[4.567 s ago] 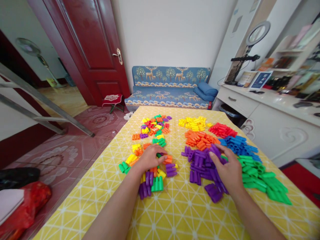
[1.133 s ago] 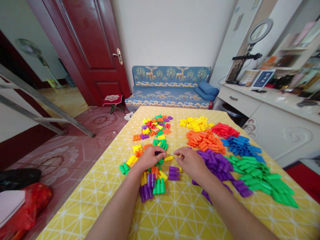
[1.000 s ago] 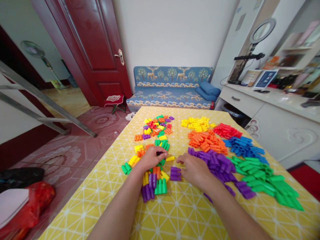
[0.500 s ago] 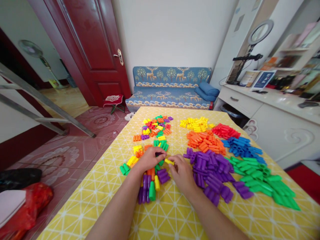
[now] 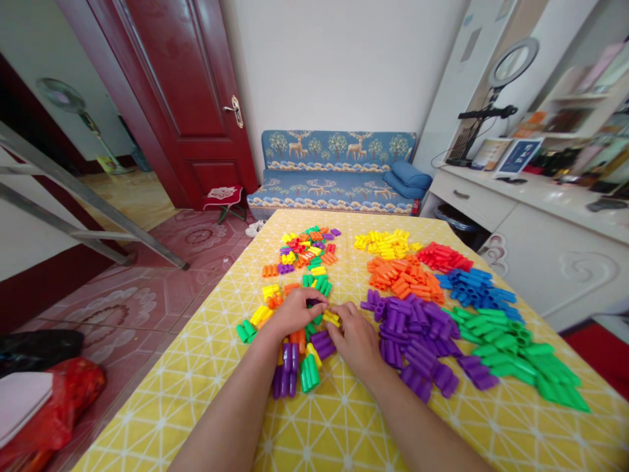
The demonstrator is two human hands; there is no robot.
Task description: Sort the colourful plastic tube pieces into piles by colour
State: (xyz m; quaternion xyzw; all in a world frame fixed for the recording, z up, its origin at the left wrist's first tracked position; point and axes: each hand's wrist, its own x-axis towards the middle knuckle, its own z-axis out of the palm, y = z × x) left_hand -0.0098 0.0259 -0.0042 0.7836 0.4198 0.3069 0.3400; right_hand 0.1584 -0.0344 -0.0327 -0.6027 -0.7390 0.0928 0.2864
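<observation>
A yellow plastic tube block (image 5: 331, 318) sits between my two hands, with the fingers of my right hand (image 5: 358, 335) closed on its right side. My left hand (image 5: 297, 313) arches over the mixed pieces. Its thumb and forefinger come together beside the yellow block, and what they pinch, if anything, is hidden. Purple tube blocks (image 5: 322, 344) lie just below the hands. Near my left wrist are a green block (image 5: 309, 373) and more purple blocks (image 5: 285, 372). Green blocks (image 5: 317, 284) show beyond the left fingertips.
Right of my hands lie sorted heaps: purple (image 5: 417, 334), orange (image 5: 405, 278), yellow (image 5: 386, 244), red (image 5: 445, 257), blue (image 5: 476, 292) and green (image 5: 521, 351). A mixed heap (image 5: 307, 248) is farther back on the yellow tablecloth (image 5: 196, 367). Past the table stands a blue sofa (image 5: 334, 183).
The yellow block at my right fingers has turned and shows a broader side. Below the hands, the green block has swung round to the right, and nearby purple and yellow pieces have shifted slightly.
</observation>
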